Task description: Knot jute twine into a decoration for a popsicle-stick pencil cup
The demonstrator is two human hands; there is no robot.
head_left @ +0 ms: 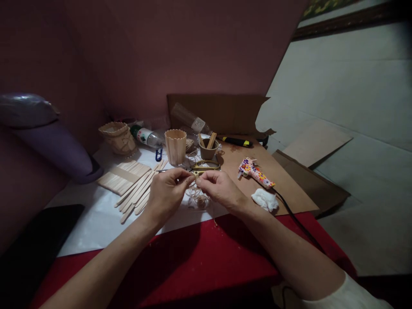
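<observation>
My left hand [169,191] and my right hand [222,189] meet above the middle of the table, fingertips nearly touching. Both are closed in a pinch on thin brown twine [190,193], which hangs in loose loops below them. The exact bit between the fingertips is too small to make out. Just beyond the hands lie gold-handled scissors [207,162]. Loose wooden craft sticks [137,197] and a banded bundle of sticks [120,177] lie left of my left hand. A cup made of craft sticks [175,148] stands upright behind the hands.
On the right, a patterned glue gun [257,172] with a black cord and a crumpled white cloth [264,200] rest on cardboard [289,195]. Behind stand a small pot [207,151], a woven-looking pot [119,139], plastic bottles [149,137] and a yellow-black cutter [236,141].
</observation>
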